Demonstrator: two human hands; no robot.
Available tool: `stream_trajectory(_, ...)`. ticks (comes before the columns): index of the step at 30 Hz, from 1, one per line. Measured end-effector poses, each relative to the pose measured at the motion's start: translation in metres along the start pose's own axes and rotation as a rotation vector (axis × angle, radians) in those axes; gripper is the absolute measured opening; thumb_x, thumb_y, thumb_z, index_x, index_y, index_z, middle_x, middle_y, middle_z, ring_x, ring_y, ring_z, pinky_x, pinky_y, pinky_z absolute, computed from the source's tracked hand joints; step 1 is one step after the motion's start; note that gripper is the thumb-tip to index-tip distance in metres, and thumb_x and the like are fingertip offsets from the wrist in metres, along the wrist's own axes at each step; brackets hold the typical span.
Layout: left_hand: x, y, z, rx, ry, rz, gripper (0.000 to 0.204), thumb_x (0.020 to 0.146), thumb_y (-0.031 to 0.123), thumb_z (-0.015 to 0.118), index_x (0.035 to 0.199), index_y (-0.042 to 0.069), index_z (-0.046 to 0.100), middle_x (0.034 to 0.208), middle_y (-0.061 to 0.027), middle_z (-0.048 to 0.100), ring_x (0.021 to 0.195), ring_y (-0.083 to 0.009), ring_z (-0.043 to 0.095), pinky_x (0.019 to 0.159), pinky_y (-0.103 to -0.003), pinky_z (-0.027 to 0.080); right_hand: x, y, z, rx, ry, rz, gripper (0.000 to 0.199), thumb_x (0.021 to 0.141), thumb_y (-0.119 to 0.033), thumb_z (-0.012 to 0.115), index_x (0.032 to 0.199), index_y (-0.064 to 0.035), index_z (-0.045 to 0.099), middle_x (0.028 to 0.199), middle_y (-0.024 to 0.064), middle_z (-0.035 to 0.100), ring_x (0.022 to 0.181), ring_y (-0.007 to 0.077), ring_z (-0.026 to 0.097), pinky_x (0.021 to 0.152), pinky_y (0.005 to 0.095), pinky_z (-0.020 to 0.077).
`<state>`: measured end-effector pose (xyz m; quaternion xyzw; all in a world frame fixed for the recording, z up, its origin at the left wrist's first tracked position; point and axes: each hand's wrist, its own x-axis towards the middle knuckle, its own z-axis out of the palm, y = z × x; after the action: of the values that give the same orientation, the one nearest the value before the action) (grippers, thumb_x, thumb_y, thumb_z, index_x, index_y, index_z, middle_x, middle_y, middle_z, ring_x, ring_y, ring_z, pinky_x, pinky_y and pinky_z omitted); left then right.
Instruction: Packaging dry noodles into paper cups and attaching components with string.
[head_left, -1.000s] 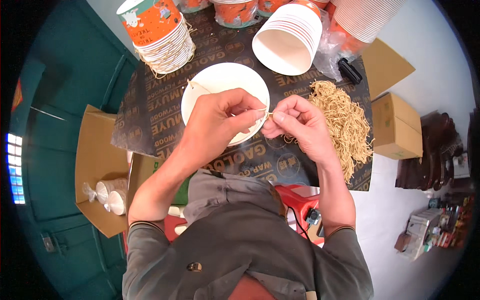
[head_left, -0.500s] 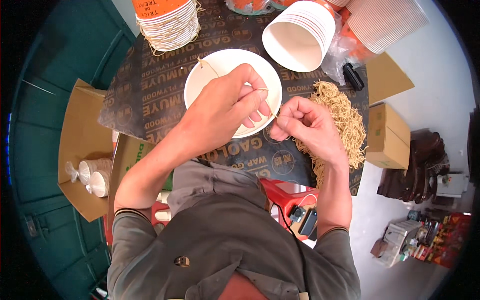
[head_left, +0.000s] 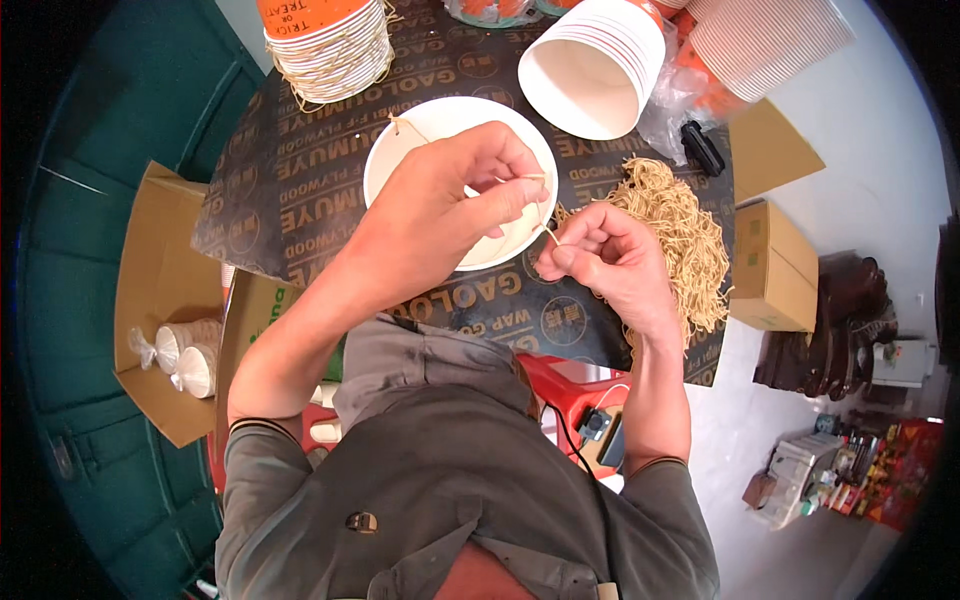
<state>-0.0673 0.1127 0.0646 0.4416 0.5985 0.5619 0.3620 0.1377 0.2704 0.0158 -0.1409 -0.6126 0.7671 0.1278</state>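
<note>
A white paper bucket [head_left: 381,168] stands mouth up on the dark printed tabletop [head_left: 325,190]. Thin tan string [head_left: 416,131] is knotted through a hole in its far left rim and runs across the inside toward my hands. Above the bucket's opening, my left hand [head_left: 455,195] pinches the string between thumb and forefinger near the right rim. My right hand [head_left: 608,258], just outside that rim, grips the string's end between thumb and fingertips. A short stretch spans the gap between both hands. Behind my right hand lies a heap of tan cut strings [head_left: 672,235].
Stacked orange and white buckets with string handles [head_left: 330,60] stand far left. More nested white buckets [head_left: 585,75] lie tipped at the far side, beside clear plastic wrap [head_left: 668,118] and a black clip-like object [head_left: 703,148]. Cardboard boxes [head_left: 775,265] flank the table.
My left hand has moved slightly right along the string, its thumb and finger still pinched. My right hand has barely shifted. The whole view has drifted a little.
</note>
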Motion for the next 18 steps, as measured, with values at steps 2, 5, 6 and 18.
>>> stream_trajectory(2, 0.002, 0.003, -0.003, 0.103, -0.060, 0.027, 0.018, 0.109, 0.019, 0.073, 0.118, 0.003, 0.074, 0.106, -0.0033, 0.080, 0.094, -0.0084, 0.070, 0.084, -0.027, 0.057, -0.002, 0.005, 0.004, 0.026, 0.038, -0.025, 0.009, 0.105, -0.002, 0.076, 0.108, -0.0004, 0.068, 0.101, 0.0071, 0.079, 0.092, 0.0119, 0.075, 0.086, 0.0276, 0.0614)
stream_trajectory(5, 0.001, 0.001, 0.005, 0.063, -0.012, 0.034, 0.026, 0.105, 0.018, 0.077, 0.126, 0.002, 0.077, 0.109, -0.0061, 0.081, 0.097, -0.0117, 0.073, 0.086, -0.030, 0.058, -0.004, 0.013, 0.009, 0.060, 0.111, -0.072, 0.012, 0.103, 0.001, 0.078, 0.112, 0.0001, 0.071, 0.100, 0.0059, 0.079, 0.092, 0.0113, 0.075, 0.085, 0.0265, 0.0613)
stream_trajectory(6, 0.000, 0.000, 0.006, 0.075, -0.023, 0.033, 0.026, 0.105, 0.018, 0.077, 0.126, 0.002, 0.077, 0.109, -0.0061, 0.081, 0.097, -0.0117, 0.073, 0.086, -0.030, 0.058, -0.005, 0.015, 0.011, 0.069, 0.145, -0.054, 0.015, 0.103, 0.000, 0.078, 0.117, 0.0005, 0.072, 0.102, 0.0057, 0.079, 0.092, 0.0108, 0.075, 0.085, 0.0261, 0.0613)
stream_trajectory(18, -0.024, 0.011, 0.019, 0.809, 0.086, 0.119, 0.035, 0.102, 0.038, 0.080, 0.096, 0.003, 0.084, 0.090, -0.0165, 0.079, 0.087, -0.0371, 0.074, 0.081, -0.046, 0.056, -0.009, 0.032, 0.014, 0.047, 0.191, -0.041, 0.016, 0.105, -0.004, 0.079, 0.120, 0.0017, 0.077, 0.101, 0.0043, 0.080, 0.093, 0.0104, 0.076, 0.087, 0.0259, 0.0620)
